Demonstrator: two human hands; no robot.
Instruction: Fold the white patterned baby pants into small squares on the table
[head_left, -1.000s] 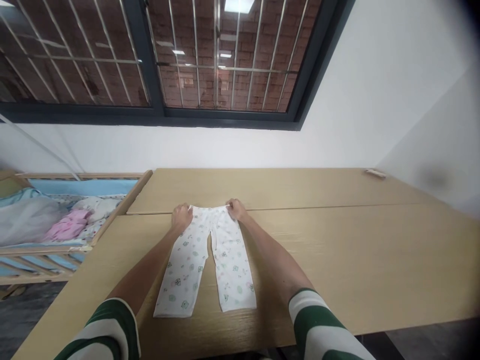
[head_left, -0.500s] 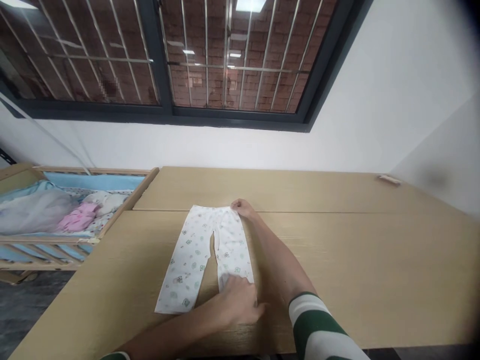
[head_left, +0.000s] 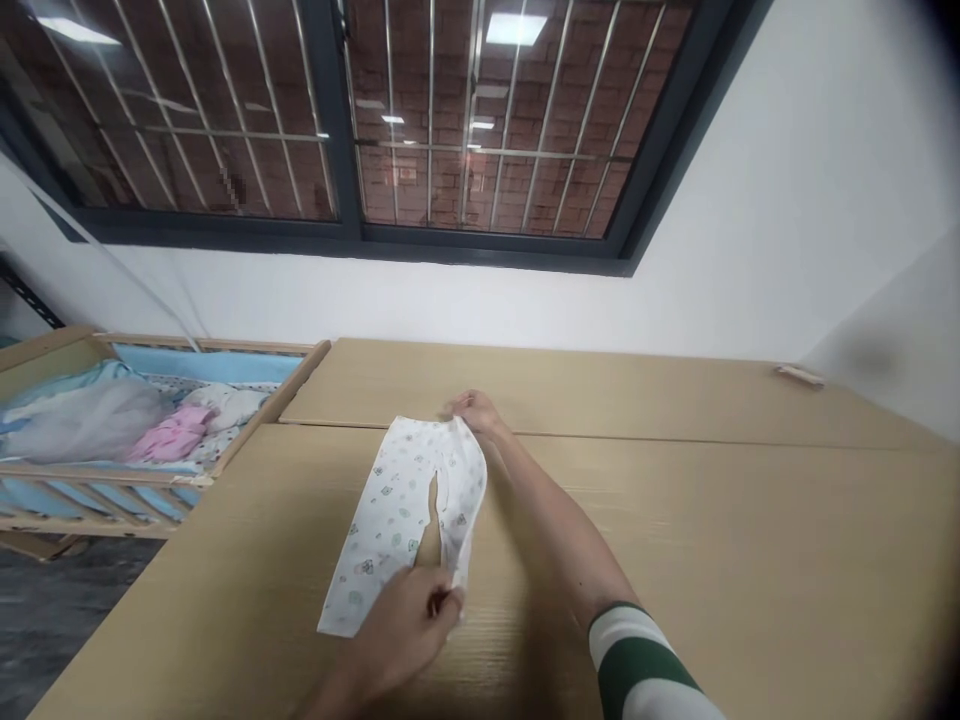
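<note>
A pair of small white baby pants with a green and grey print lies on the wooden table, waistband away from me. My right hand pinches the right corner of the waistband. Down at the right leg's hem, my left hand is closed on the cloth and covers part of that leg. The right leg is lifted and bends inward, its outer edge curving. Flat on the table rests the left leg, its lower end partly behind my left hand.
To the left stands a wooden crib with blue lining, holding a pink cloth and pale bedding. A barred window is set in the white wall behind the table. Near the far right corner lies a small pale object.
My left hand has moved left with the right leg's hem, so that leg now folds inward toward the other. My right hand has shifted slightly left with the waistband corner.
</note>
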